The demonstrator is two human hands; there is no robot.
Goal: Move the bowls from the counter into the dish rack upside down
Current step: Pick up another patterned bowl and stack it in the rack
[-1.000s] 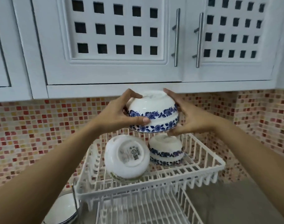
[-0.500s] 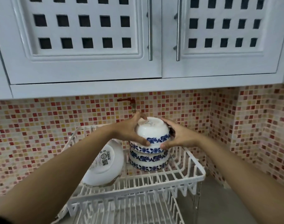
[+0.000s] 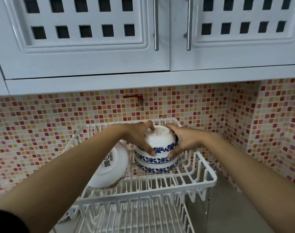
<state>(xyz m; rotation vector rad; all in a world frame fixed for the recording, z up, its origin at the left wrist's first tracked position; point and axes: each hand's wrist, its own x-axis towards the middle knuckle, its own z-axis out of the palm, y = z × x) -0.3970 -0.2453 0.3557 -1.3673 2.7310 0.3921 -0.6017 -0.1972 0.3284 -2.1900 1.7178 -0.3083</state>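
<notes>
An upside-down white bowl with a blue flower band [image 3: 160,140] sits on top of a matching upside-down bowl [image 3: 157,166] in the upper tier of the white wire dish rack [image 3: 207,179]. My left hand [image 3: 138,137] grips the top bowl's left side and my right hand [image 3: 182,140] grips its right side. A larger plain white bowl [image 3: 109,167] leans upside down to the left in the same tier, with a barcode label on its base.
The rack's lower tier [image 3: 135,219] shows below, near the frame's bottom. White cabinet doors with metal handles [image 3: 156,24] hang overhead. A mosaic tile wall with a small tap [image 3: 140,102] stands behind the rack, and a grey counter [image 3: 227,212] lies to the right.
Both hands have lowered the blue-banded bowl from above the rack onto the other blue-banded bowl. The bowl now rests on the stack with both hands still on it.
</notes>
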